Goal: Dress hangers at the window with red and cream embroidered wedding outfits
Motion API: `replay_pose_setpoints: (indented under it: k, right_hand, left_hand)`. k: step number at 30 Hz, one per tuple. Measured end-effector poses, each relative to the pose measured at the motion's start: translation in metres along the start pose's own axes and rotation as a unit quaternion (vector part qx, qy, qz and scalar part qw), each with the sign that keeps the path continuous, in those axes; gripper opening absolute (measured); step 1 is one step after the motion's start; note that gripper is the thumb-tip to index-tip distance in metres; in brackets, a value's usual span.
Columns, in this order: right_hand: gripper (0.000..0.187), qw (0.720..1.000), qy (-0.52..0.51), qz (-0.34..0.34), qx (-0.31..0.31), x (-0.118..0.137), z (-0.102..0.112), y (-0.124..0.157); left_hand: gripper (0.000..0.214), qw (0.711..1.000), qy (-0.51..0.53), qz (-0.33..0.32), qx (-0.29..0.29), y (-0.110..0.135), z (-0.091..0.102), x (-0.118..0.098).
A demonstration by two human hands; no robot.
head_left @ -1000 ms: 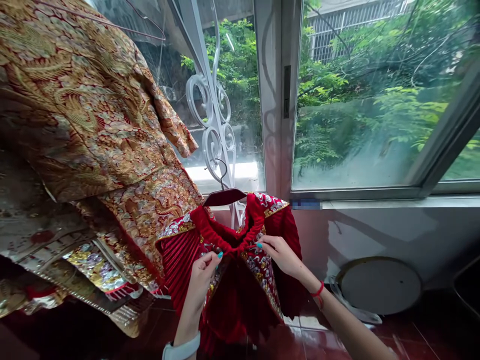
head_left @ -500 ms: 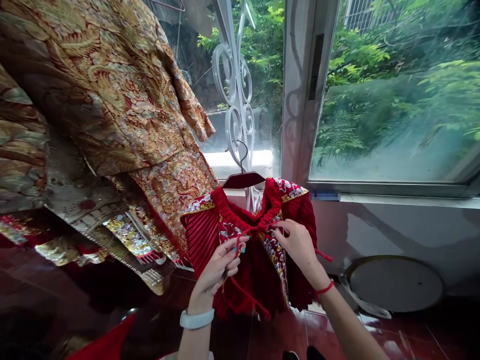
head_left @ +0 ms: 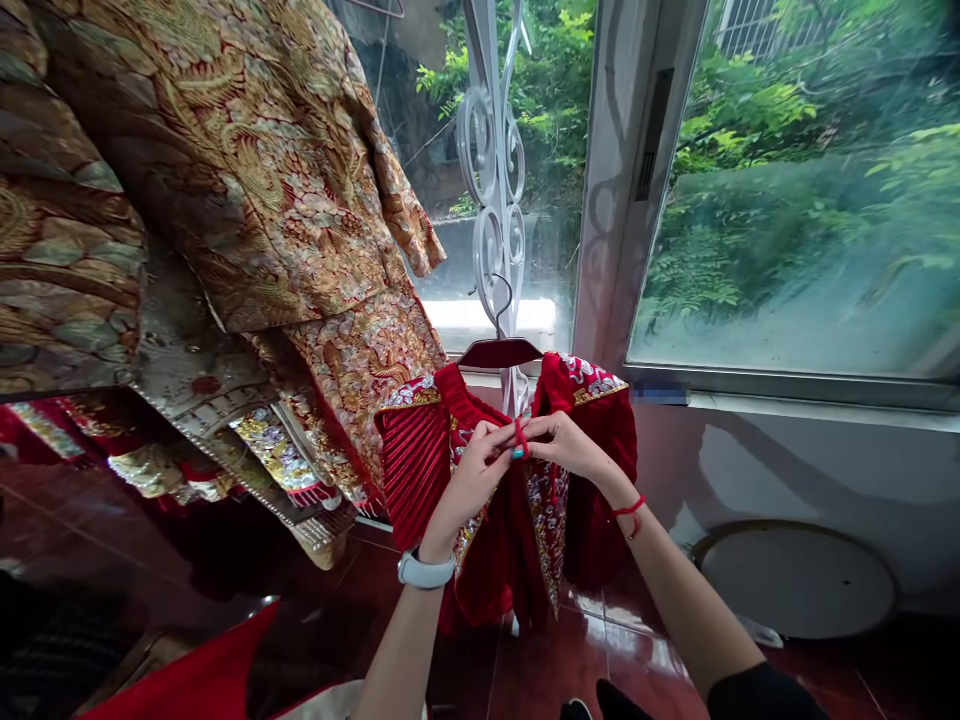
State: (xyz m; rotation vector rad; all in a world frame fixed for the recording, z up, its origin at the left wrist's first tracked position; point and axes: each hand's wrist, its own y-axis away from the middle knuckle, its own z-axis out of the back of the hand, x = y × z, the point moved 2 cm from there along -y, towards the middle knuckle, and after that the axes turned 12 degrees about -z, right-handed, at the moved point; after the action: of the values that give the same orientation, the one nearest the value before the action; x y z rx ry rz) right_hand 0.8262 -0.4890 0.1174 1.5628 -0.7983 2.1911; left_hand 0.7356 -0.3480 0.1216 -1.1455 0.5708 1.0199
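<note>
Both hands have closed in since the earlier frame: they were apart at the collar, and now they meet at the centre of the chest, with the loose red cord ends no longer trailing below them.

From the head camera, a crimson pleated jacket [head_left: 506, 500] with silver-and-gold embroidered bands hangs open-fronted from a dark red wooden hanger [head_left: 499, 352]. Its wire hook sits at white wrought-iron scrollwork [head_left: 491, 170] in front of the window. The jacket's gathered velvet collar is drawn in, and its hem falls above a glossy dark red tile floor [head_left: 555, 670].

The left hand [head_left: 472, 480], with teal-painted nails and a white wristband [head_left: 425, 570], and the right hand [head_left: 570, 450], with a thin red string bracelet [head_left: 628, 508], both reach the jacket's front. Their fingers [head_left: 501, 435] are bent and pinch a thin red cord [head_left: 519, 437] between them; the exact knot is hidden by the fingertips.

Just left of the jacket, touching it, hangs a gold-and-red embroidered robe [head_left: 247, 170] with phoenix patterns. A round pale board [head_left: 795, 580] leans against the wall to the right. A red cloth [head_left: 195, 670] lies at the lower edge, and a black sleeve [head_left: 765, 695] covers the right upper arm.
</note>
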Motion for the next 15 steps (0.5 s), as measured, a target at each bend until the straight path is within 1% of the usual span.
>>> replay_pose_setpoints:
  k: [2, 3, 5, 7, 10, 12, 15]
  right_hand:
    - [0.028, 1.0, 0.015, 0.003, 0.021, 0.004, 0.0, 0.0]
    - [0.028, 0.999, 0.024, 0.003, 0.025, 0.005, 0.001, 0.001]
    - [0.031, 0.999, 0.041, 0.001, 0.015, 0.005, 0.002, 0.002]
    - [0.033, 0.999, 0.053, -0.005, -0.011, 0.003, 0.003, 0.004]
    - [0.029, 0.996, 0.063, -0.003, -0.059, -0.003, 0.002, 0.005]
    - [0.024, 0.993, 0.072, 0.008, -0.097, -0.006, -0.002, 0.006]
    - [0.019, 0.981, 0.096, 0.034, -0.163, -0.005, -0.008, 0.01]
  left_hand:
    - [0.035, 0.999, -0.032, -0.017, 0.016, -0.001, -0.001, 0.0]
    - [0.033, 0.998, -0.047, -0.024, 0.015, -0.001, -0.001, 0.001]
    - [0.029, 0.997, -0.067, -0.033, -0.006, -0.001, -0.001, 0.005]
    - [0.023, 0.995, -0.084, -0.046, -0.037, 0.0, -0.001, 0.008]
    - [0.012, 0.984, -0.128, -0.104, -0.068, 0.001, 0.0, 0.006]
    - [0.008, 0.972, -0.174, -0.141, -0.067, 0.001, 0.001, 0.003]
    - [0.012, 0.957, -0.234, -0.163, -0.054, 0.002, 0.004, -0.003]
